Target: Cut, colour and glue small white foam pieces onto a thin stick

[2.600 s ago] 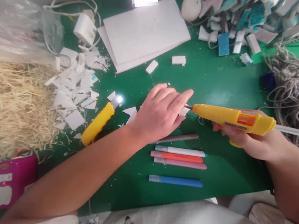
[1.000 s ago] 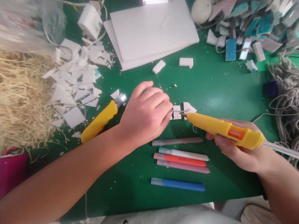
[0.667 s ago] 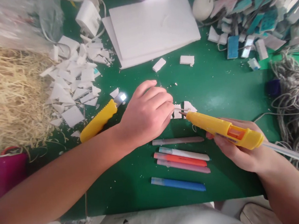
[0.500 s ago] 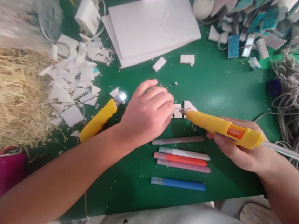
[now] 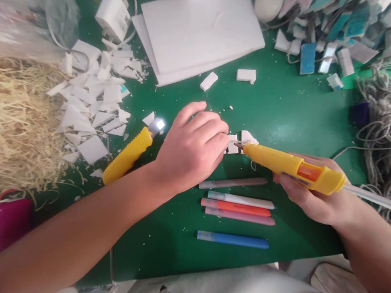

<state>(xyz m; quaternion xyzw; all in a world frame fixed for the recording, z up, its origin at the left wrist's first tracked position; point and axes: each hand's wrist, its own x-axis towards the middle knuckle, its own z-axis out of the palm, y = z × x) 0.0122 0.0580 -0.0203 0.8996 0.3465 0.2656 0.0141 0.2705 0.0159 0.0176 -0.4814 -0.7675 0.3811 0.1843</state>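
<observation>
A clear plastic bag (image 5: pixel 4 24) lies at 10 o'clock on the green worktop (image 5: pixel 281 106); what it holds is too hazy to tell, and loose straw (image 5: pixel 6 118) spreads just below it. At 8 o'clock sits a magenta case (image 5: pixel 5 222) with a white label, its print too blurred to read.

The left hand (image 5: pixel 192 147) reaches in from 8 o'clock, palm down. Its fingers are curled narrow, and the fingertips (image 5: pixel 224 137) close on the left edge of a small foam piece (image 5: pixel 232 145) just right of centre; the thumb is hidden. A second white scrap (image 5: pixel 249 136) lies just beside the piece at its 3 o'clock.

The right hand (image 5: pixel 311 195) comes in from 4 o'clock, wrapped tight around the grip of a yellow glue gun (image 5: pixel 294 169). The gun's nozzle points toward 10 o'clock and touches the small foam piece. A clear glue stick (image 5: pixel 384 202) trails from the gun's rear toward 4 o'clock.

A yellow utility knife (image 5: pixel 127 155) lies at 9 o'clock of the left hand, its blade end glinting. Five pens (image 5: pixel 237 207) lie in a row at 6 o'clock of the piece. Stacked foam sheets (image 5: pixel 201 28) sit at 12 o'clock, cut scraps (image 5: pixel 90 101) at 10 o'clock and grey yarn (image 5: pixel 384 133) at 3 o'clock.
</observation>
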